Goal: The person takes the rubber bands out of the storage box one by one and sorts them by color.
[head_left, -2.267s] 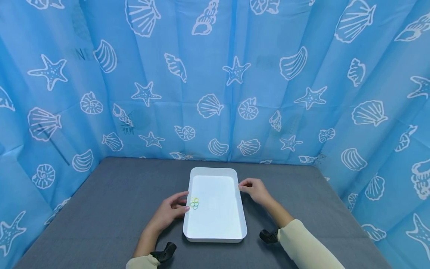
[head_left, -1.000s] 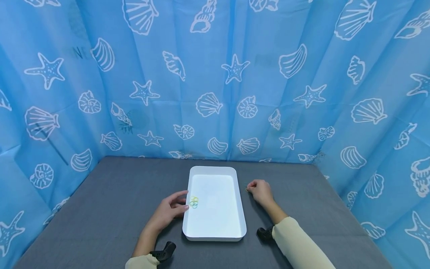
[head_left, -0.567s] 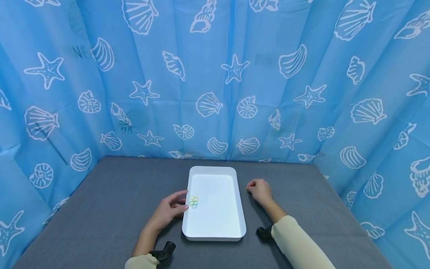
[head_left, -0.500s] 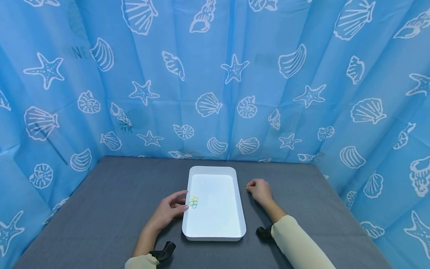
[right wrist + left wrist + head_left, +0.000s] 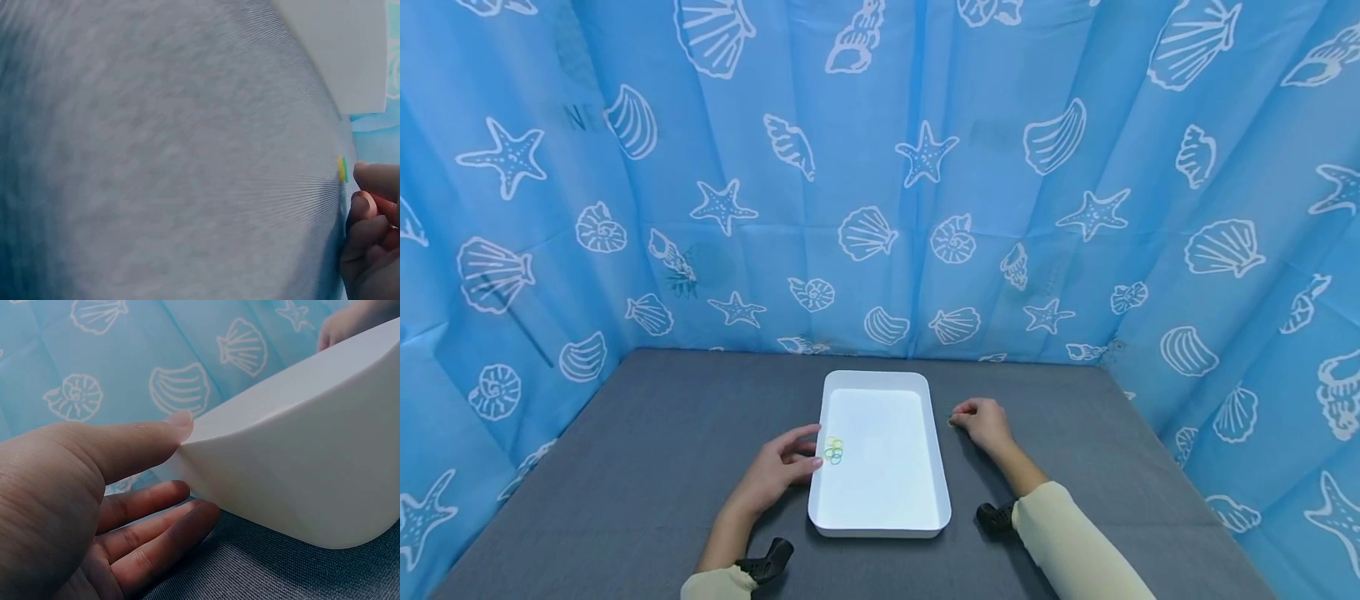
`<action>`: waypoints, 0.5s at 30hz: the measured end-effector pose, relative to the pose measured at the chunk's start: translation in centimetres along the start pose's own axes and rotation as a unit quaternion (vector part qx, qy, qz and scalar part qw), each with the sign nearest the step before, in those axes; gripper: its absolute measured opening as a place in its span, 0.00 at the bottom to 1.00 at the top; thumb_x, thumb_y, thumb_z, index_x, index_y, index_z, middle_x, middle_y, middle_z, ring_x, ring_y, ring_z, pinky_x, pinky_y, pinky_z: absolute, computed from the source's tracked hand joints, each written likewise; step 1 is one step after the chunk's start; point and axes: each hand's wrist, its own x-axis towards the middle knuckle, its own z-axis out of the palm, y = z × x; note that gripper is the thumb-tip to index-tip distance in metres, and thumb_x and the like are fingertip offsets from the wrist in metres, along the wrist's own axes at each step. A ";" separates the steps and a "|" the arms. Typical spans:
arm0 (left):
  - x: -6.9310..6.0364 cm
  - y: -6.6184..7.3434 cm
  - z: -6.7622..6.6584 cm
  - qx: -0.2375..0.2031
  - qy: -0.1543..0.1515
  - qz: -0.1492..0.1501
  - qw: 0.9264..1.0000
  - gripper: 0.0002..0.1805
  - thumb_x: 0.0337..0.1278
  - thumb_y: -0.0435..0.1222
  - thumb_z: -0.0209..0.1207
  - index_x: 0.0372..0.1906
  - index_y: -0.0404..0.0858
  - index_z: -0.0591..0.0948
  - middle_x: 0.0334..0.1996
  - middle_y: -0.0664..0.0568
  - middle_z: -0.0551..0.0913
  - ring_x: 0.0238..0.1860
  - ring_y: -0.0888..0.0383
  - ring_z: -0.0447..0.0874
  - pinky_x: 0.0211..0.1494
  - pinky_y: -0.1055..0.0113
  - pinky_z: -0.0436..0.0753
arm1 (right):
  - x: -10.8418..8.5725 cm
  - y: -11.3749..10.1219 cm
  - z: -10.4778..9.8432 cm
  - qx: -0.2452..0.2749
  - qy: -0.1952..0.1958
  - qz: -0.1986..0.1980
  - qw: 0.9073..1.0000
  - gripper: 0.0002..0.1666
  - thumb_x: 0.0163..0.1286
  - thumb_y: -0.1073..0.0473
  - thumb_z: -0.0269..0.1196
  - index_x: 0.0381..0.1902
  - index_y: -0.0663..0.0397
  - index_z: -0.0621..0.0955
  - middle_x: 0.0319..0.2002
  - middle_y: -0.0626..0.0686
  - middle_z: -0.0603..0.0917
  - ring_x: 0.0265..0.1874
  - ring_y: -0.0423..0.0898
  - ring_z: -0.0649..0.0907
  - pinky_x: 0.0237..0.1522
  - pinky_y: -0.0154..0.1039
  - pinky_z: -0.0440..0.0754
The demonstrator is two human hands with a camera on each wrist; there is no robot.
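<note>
A shallow white tray [image 5: 880,533] lies on the grey cloth. Inside it, near the left wall, several small thin yellow and green rings [image 5: 834,451] lie bunched together; they look like rubber bands. My left hand [image 5: 775,471] touches the tray's left rim with the thumb on top, its other fingers loosely bent beside the wall in the left wrist view. Right of the tray, my right hand [image 5: 985,423] is low over the cloth with thumb and index finger near each other. By their tips is a tiny yellow and green ring-like piece [image 5: 342,169]; whether they pinch it is unclear.
A grey cloth [image 5: 700,417] covers the table. Blue curtains [image 5: 880,167] printed with white shells and starfish stand behind and at both sides. Black wrist-worn devices [image 5: 767,562] are on both forearms.
From the tray's right rim, my right hand has moved a little right to the cloth, with a yellow bit at its fingertips; it has hardly moved since. The left hand stays put.
</note>
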 end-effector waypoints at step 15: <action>-0.1 0.4 -0.1 -0.009 -0.003 -0.007 1.000 0.30 0.58 0.37 0.66 0.67 0.42 0.73 0.56 0.40 0.78 0.45 0.51 0.82 0.46 0.57 0.83 | 1.6 -3.5 -0.9 0.083 0.003 0.012 0.996 0.07 0.69 0.63 0.62 0.36 0.62 0.84 0.36 0.56 0.83 0.35 0.51 0.79 0.38 0.45 0.77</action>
